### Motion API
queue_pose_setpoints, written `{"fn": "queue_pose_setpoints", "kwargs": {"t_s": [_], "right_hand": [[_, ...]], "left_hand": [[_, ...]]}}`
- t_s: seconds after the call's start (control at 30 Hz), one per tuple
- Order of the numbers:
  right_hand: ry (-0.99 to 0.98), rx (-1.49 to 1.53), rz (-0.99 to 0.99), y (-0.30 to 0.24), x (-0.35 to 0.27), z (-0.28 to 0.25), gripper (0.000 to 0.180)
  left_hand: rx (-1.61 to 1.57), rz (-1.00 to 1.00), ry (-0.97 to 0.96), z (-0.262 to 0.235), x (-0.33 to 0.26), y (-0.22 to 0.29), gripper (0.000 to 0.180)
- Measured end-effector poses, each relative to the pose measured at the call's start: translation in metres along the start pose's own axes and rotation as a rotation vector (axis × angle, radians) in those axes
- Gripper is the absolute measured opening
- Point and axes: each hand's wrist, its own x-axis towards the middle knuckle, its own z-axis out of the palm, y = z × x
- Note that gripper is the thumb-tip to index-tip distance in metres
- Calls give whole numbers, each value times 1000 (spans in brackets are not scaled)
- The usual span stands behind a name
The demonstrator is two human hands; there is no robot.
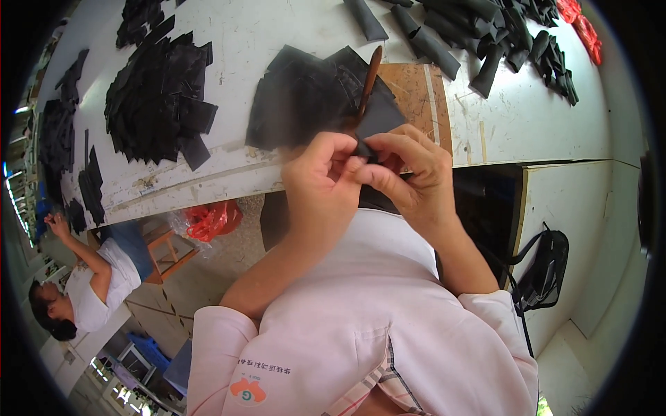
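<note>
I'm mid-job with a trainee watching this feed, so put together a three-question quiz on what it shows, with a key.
1. True or false: the left hand and the right hand both have fingers on the small black piece.

2. Where do the curled black pieces lie?
A) On the floor
B) On the white table
C) Inside the black shoulder bag

3. Look below the table's near edge. What kind of seat stands to the left of the red plastic bag there?

Key: 1. True. 2. B. 3. A wooden stool.
</note>
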Motion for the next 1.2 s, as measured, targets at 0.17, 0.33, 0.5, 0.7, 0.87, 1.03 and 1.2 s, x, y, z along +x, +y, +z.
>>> {"fn": "queue_pose_setpoints", "kwargs": {"t_s": [0.17, 0.33, 0.5, 0.7, 0.87, 1.03, 1.2], "right_hand": [[76, -241, -137, 6, 0, 15, 15], [156, -307, -160, 19, 1, 28, 14], [65, 349, 238, 20, -4, 22, 8], [-88, 1110, 835, 6, -3, 14, 3], [-176, 1432, 856, 13, -3, 21, 11], [-171, 1140, 751, 22, -3, 18, 15], [-290, 1213, 497, 9, -4, 9, 15]], "left_hand": [[524, 410, 102, 0, -3, -4, 11], [-58, 74, 137, -1, 3, -3, 12], [-766, -386, -169, -28, 16, 3, 24], [-252, -241, -203, -25, 9, -3, 26], [184, 64, 65, -12, 6, -13, 22], [-430, -301, -78, -19, 9, 4, 18], [-1275, -590, -578, -30, -7, 27, 36]]}}
